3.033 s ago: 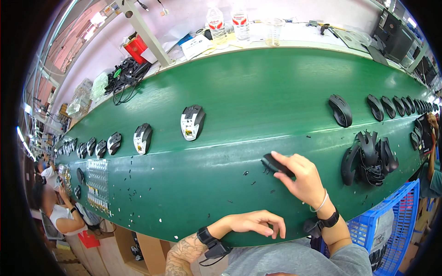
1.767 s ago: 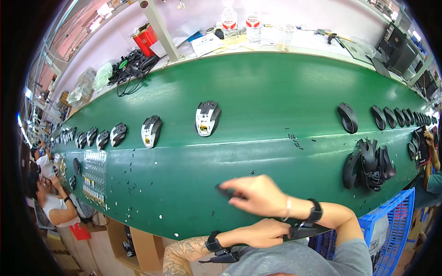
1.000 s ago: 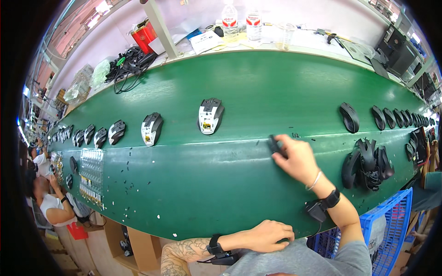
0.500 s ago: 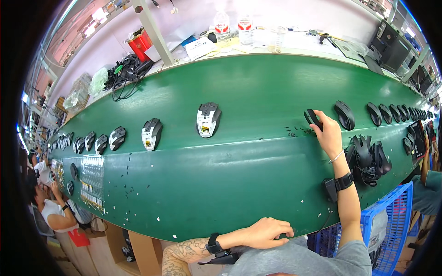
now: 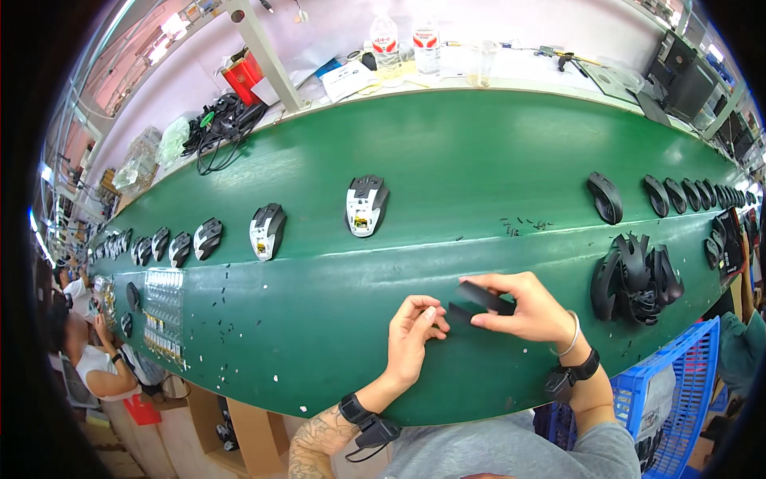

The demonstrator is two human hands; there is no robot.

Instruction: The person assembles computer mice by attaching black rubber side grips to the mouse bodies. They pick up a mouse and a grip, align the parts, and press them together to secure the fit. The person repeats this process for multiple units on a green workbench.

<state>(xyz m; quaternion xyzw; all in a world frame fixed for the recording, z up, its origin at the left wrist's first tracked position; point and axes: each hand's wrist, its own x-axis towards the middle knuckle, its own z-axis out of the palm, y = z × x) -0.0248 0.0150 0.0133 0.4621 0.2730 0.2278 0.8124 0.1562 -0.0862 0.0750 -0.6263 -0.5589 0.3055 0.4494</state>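
My right hand (image 5: 523,307) grips a black mouse top cover (image 5: 488,298), its two dark prongs pointing left, above the near part of the green table. Close by on its left is my left hand (image 5: 411,335), raised with fingers bent and thumb pressed to them. Whatever that pinch may contain is too small to make out. The two hands are a small gap apart. Beyond them, small black strips (image 5: 523,226) lie scattered. A black mouse (image 5: 605,198) rests farther right, and a part-built mouse (image 5: 367,206) with a white inside stands to the left.
Black mouse shells (image 5: 634,279) are piled on the right. Rows of mice run along both sides of the green table (image 5: 479,152). A clear plastic tray (image 5: 163,307) lies at left. A blue crate (image 5: 678,391) stands beside me at lower right. Bottles (image 5: 426,54) line the back shelf.
My right hand has come back from the small strips toward me, bringing the black cover. My left hand has risen from the table's near edge to meet it.
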